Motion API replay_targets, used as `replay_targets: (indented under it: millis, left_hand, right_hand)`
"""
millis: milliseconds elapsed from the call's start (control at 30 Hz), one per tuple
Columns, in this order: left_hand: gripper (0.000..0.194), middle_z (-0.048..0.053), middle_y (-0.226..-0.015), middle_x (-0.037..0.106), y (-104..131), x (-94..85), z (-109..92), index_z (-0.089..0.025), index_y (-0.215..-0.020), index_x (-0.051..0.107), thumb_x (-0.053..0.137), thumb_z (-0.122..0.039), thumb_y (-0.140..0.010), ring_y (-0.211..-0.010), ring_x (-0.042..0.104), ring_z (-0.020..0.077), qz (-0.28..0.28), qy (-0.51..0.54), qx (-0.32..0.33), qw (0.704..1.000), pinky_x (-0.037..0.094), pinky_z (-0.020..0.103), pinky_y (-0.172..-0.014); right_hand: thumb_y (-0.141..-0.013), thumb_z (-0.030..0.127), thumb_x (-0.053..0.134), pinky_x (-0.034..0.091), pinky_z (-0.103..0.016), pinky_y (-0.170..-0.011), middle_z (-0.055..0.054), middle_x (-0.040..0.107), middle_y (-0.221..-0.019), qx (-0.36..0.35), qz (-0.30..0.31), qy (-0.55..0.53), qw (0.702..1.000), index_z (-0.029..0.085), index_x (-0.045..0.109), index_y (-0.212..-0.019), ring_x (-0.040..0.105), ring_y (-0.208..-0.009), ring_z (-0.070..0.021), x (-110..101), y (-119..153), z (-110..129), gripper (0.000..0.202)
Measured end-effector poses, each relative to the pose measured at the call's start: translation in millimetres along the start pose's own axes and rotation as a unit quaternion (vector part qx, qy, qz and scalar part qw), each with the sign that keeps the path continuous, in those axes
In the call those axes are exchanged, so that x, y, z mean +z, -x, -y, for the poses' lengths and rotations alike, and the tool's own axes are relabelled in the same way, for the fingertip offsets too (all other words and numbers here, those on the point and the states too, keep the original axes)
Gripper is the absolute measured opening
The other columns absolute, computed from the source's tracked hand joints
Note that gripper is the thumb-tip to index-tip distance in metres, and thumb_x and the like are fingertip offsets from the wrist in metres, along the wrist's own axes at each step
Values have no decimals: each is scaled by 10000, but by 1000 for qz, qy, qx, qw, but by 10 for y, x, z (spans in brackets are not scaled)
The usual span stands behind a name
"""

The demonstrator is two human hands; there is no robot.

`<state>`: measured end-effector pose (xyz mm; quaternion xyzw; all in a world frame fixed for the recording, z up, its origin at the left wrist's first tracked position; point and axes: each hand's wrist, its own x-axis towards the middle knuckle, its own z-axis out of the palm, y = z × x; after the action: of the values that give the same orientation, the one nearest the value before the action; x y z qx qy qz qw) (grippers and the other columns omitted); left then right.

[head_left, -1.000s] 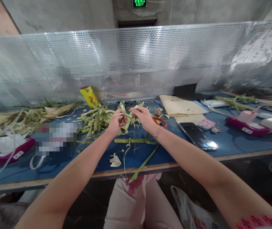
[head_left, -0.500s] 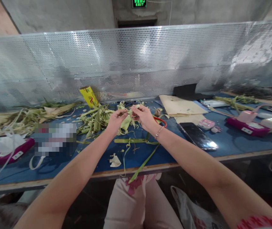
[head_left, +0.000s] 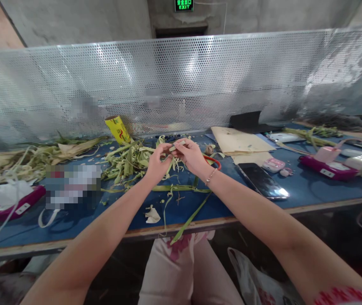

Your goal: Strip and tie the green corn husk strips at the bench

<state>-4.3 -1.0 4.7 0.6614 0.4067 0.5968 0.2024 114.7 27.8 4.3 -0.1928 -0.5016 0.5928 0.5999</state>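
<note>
My left hand (head_left: 159, 160) and my right hand (head_left: 189, 154) meet over the middle of the blue table. Between their fingertips is a short, pale green strip (head_left: 177, 146), pinched by both hands. Green husk pieces and curled strips (head_left: 126, 163) are heaped to the left of my left hand. Some strips hang or lie just below my fingers, and I cannot tell whether they join the held one. Closer to me, a long green stalk (head_left: 174, 187) lies crosswise, and a leaf strip (head_left: 189, 220) reaches over the table edge.
A yellow tube (head_left: 117, 129) stands tilted before the perforated metal screen (head_left: 174, 84). Scissors with a red handle (head_left: 214, 162) lie beside my right hand. A black phone (head_left: 261, 180), brown paper (head_left: 239, 142) and a purple power strip (head_left: 330, 167) are on the right.
My left hand has shifted slightly right and up, its fingers now reaching the pale strip at my right fingertips. My right hand has barely moved.
</note>
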Motion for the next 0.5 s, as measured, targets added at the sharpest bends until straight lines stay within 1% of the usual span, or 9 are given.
replay_targets:
  millis: [67, 133, 200, 267, 333, 400, 500]
  left_hand:
    - [211, 6, -797, 595, -4, -4, -24, -191, -792, 605, 609, -105, -600, -698, 490, 111, -5, -5, -15, 1000, 376, 223, -661]
    - [139, -9, -697, 580, -9, -11, -40, -184, -749, 607, 617, -143, -616, -591, 450, 95, -1, 23, -44, 999, 356, 218, -584]
    - [70, -35, -559, 516, -11, -9, -46, -184, -721, 578, 601, -191, -656, -478, 393, 76, 21, 68, -76, 995, 319, 213, -501]
    - [66, -52, -469, 453, -9, 2, -44, -185, -691, 535, 575, -238, -697, -427, 376, 72, 40, 91, -89, 991, 306, 210, -468]
    - [113, -47, -471, 465, -9, 15, -32, -183, -669, 507, 561, -270, -718, -451, 424, 78, 48, 98, -90, 990, 348, 211, -497]
    - [141, -30, -543, 516, -12, 24, -11, -175, -659, 501, 569, -286, -715, -527, 484, 85, 49, 109, -88, 989, 401, 220, -568]
    - [166, -20, -601, 535, -23, 22, 35, -164, -641, 509, 580, -301, -705, -588, 505, 87, 48, 127, -96, 986, 426, 232, -632]
  right_hand:
    - [-595, 327, 671, 462, -213, -581, 52, 543, -556, -15, -2, 16, 1000, 180, 533, -688, 521, -535, -63, -10, -7, -4, 222]
    - [-595, 326, 668, 464, -219, -591, 48, 544, -570, -22, -9, 30, 999, 182, 539, -682, 519, -547, -65, -21, -14, -5, 212]
    - [-588, 320, 670, 468, -227, -602, 44, 545, -581, -23, -10, 42, 999, 180, 545, -677, 517, -552, -68, -29, -19, -7, 208]
    - [-585, 316, 671, 469, -232, -605, 43, 540, -575, -25, -6, 48, 999, 179, 546, -672, 514, -547, -69, -33, -21, -14, 205]
    - [-594, 315, 662, 472, -236, -604, 43, 533, -565, -28, -1, 51, 998, 180, 541, -666, 514, -542, -72, -33, -23, -26, 196]
    - [-612, 313, 646, 475, -241, -604, 41, 534, -564, -31, 3, 54, 998, 183, 537, -669, 521, -545, -78, -30, -22, -41, 179]
    - [-635, 292, 618, 479, -256, -604, 38, 535, -574, -40, 11, 82, 996, 190, 535, -688, 535, -554, -90, -32, -20, -43, 141]
